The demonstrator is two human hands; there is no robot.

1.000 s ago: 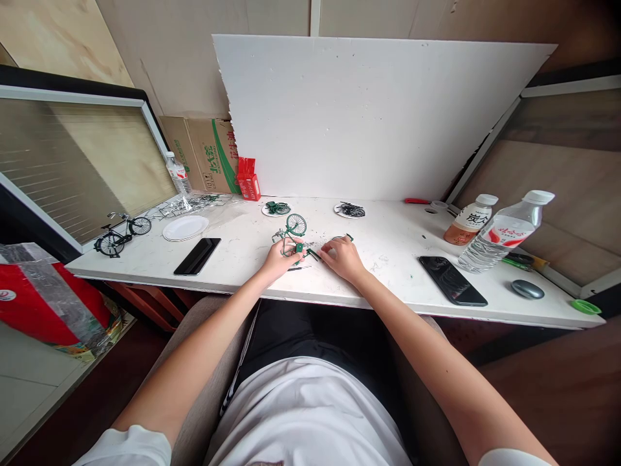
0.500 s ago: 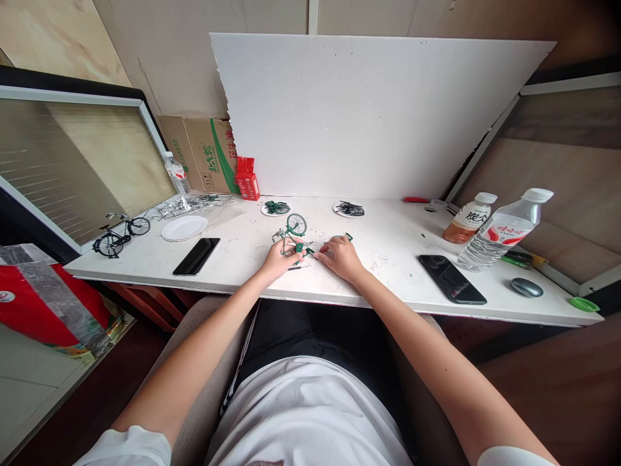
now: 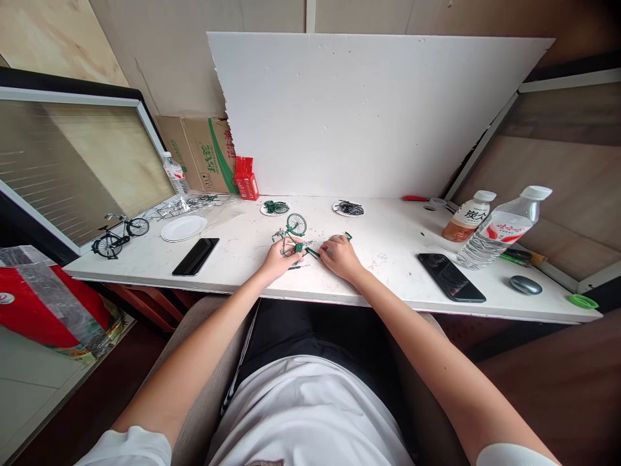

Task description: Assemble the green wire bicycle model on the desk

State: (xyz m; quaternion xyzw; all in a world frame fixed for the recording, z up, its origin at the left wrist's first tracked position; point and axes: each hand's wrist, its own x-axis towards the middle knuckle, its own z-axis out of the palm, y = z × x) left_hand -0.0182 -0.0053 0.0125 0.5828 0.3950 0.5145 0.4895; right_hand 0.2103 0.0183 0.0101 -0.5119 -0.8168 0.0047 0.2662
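Observation:
A small green model bicycle (image 3: 294, 231) stands partly built on the white table (image 3: 388, 285), one spoked wheel up at the back. My left hand (image 3: 279, 259) is closed on its frame from the left. My right hand (image 3: 341, 256) rests just to the right with its fingers curled down, pinching near a small green part; what it pinches is too small to name. Loose tiny parts lie scattered around both hands.
Small plates with green parts (image 3: 274, 208) and black parts (image 3: 348, 208) sit behind. A black model bicycle (image 3: 114, 237), a paper plate (image 3: 184, 228) and a phone (image 3: 196, 255) lie left. Another phone (image 3: 451, 277), two bottles (image 3: 499, 230) and a mouse (image 3: 524, 285) lie right. A white foam board (image 3: 369, 110) stands behind.
My right hand has edged slightly left toward the green bicycle. My left hand keeps its hold in the same place.

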